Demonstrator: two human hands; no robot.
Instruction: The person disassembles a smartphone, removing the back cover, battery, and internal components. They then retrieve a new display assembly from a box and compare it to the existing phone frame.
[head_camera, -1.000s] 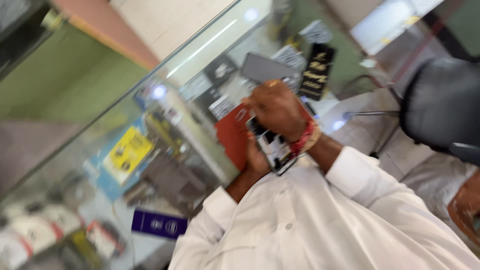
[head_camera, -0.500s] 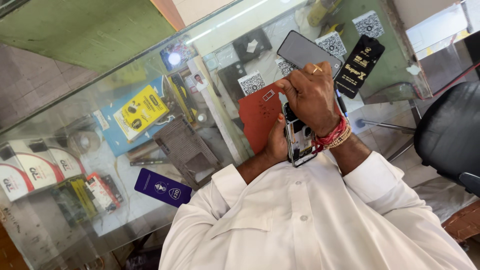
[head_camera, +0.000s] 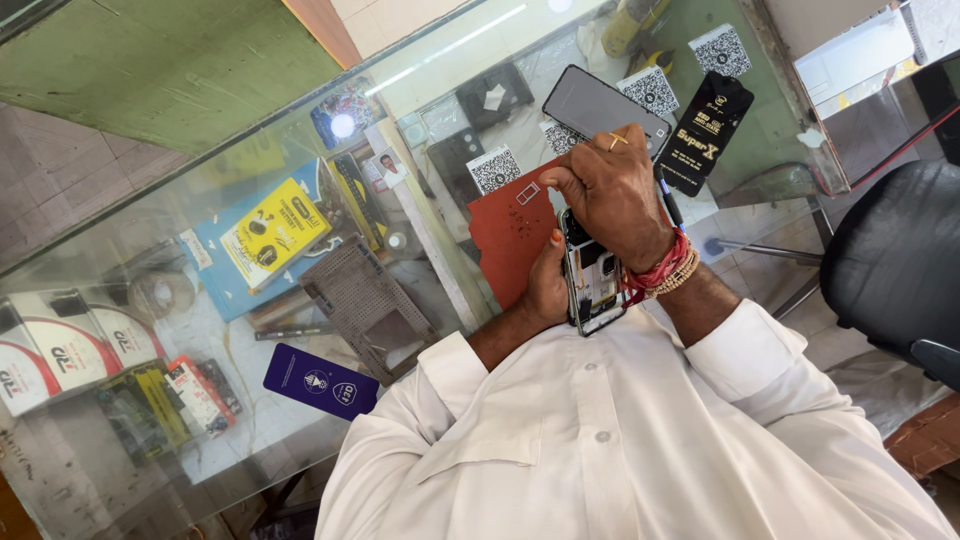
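Above the glass counter (head_camera: 440, 110), both hands work on an opened phone (head_camera: 592, 275), held upright against the white shirt (head_camera: 600, 440), close to the chest. Its back cover is off and the internal boards and metal shields are exposed.

Left hand (head_camera: 547, 285): wrapped around the phone's left edge from behind, thumb along the side, gripping the body firmly.

Right hand (head_camera: 612, 195): closed in a fist over the phone's upper end, knuckles toward the counter. It grips a thin dark tool (head_camera: 668, 205), whose shaft shows at the wrist side; the tip is hidden by the fingers. A ring sits on one finger, and red and beaded bands (head_camera: 662, 272) circle the wrist.

Surroundings:
- A red mat (head_camera: 510, 232) lies on the glass just behind the hands.
- A grey phone (head_camera: 605, 105) lies face down beyond the mat, touching the right-hand knuckles in this view.
- A black packet (head_camera: 703, 132) lies to its right.
- Square code cards (head_camera: 494, 168) are spread near the mat.
- Under the glass, to the left: a yellow box (head_camera: 273, 232), a grey perforated plate (head_camera: 365, 300), a purple card (head_camera: 320, 380) and small red-and-white boxes (head_camera: 70, 345).
- A black chair (head_camera: 895, 260) stands at the right edge.
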